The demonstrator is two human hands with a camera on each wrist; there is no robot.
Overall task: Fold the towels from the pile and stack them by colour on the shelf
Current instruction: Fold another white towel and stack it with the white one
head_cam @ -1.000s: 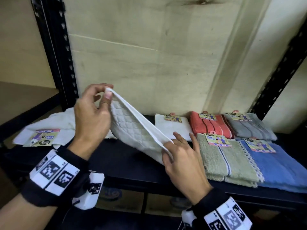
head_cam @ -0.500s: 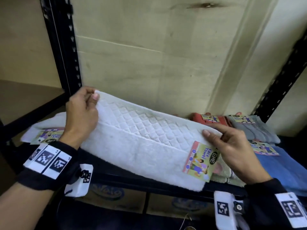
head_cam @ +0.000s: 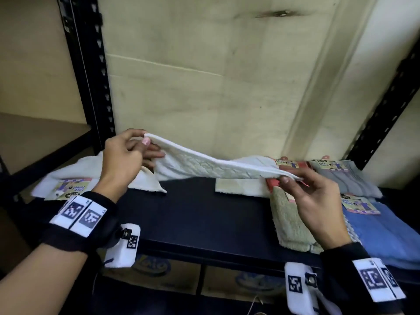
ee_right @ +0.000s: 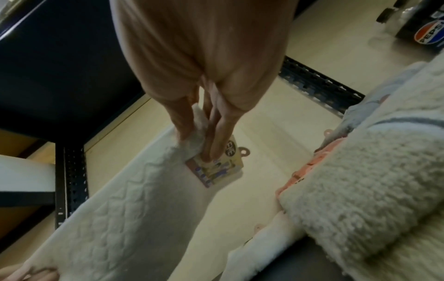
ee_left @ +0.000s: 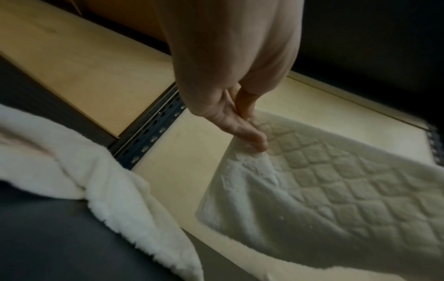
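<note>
- Holding the white quilted terry towel taut above the black metal shelf, the left hand pinches one end between thumb and forefinger; the right hand pinches the other end, its fingers pressed on the paper label.
- To fold well, both pinches should probably stay level, bringing end to end squarely.
- Below the right fingers lies a green folded towel; beyond them a white folded towel.
- Beneath the left fingers sits the loose white pile; a pale board wall stands behind.
</note>
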